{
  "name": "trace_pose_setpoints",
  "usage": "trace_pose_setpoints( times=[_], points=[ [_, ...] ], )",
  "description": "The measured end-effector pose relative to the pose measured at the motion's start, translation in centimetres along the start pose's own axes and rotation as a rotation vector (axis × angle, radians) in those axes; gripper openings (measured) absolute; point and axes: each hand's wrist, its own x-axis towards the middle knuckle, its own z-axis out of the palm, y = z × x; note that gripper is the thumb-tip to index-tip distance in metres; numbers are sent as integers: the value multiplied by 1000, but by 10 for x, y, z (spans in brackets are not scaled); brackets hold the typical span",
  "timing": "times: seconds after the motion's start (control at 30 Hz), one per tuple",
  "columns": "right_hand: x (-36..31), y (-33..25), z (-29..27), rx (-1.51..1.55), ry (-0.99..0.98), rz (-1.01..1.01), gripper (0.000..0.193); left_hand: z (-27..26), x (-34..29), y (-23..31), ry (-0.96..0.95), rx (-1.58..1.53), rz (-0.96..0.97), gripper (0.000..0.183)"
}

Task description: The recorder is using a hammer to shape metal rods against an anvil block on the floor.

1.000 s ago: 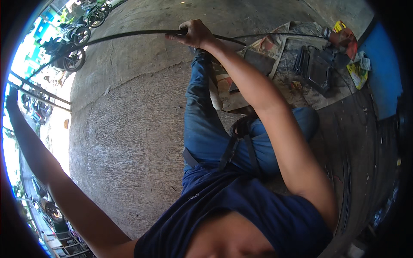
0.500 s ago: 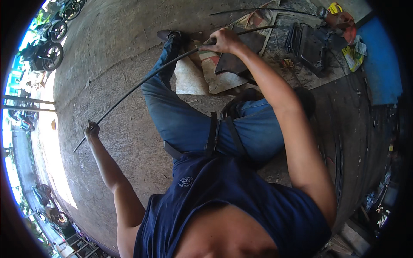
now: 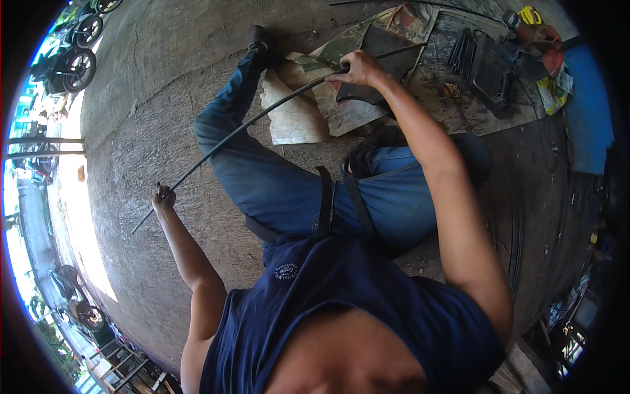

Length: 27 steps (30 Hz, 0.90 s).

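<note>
A long, thin dark rod (image 3: 245, 125) slants across in front of me, from lower left to upper right, passing above my bent left leg. My left hand (image 3: 164, 197) is closed around it close to its left end, out over the floor. Farther up, my right hand (image 3: 361, 67) grips the same rod with the arm stretched forward. The rod's far end runs on past this hand, over a dark flat piece (image 3: 375, 46) lying on a worn sheet (image 3: 295, 125).
At the far right stand a dark open case (image 3: 485, 72), an orange-red machine (image 3: 548, 46) and a yellow packet (image 3: 552, 95), beside a blue panel (image 3: 587, 111). Another thin rod (image 3: 453, 6) lies at the far edge. Parked motorcycles (image 3: 75, 72) line the left side.
My left hand and the rod's near end have come a little to the right. My right hand has also shifted slightly right, and my left knee has swung outward.
</note>
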Motion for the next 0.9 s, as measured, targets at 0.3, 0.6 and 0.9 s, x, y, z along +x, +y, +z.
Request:
trace_pose_setpoints(
  times=[0.3, 0.6, 0.9],
  points=[
    [-3, 10, 26, 28, -4, 36, 76, 101, -149, -145, 925, 786, 725, 74],
    [14, -19, 68, 114, 7, -24, 79, 241, -177, -331, -906, 2130, 1121, 68],
    [13, -18, 63, 189, 21, -69, 72, 196, -134, -436, -1247, 2203, 670, 43]
  ],
)
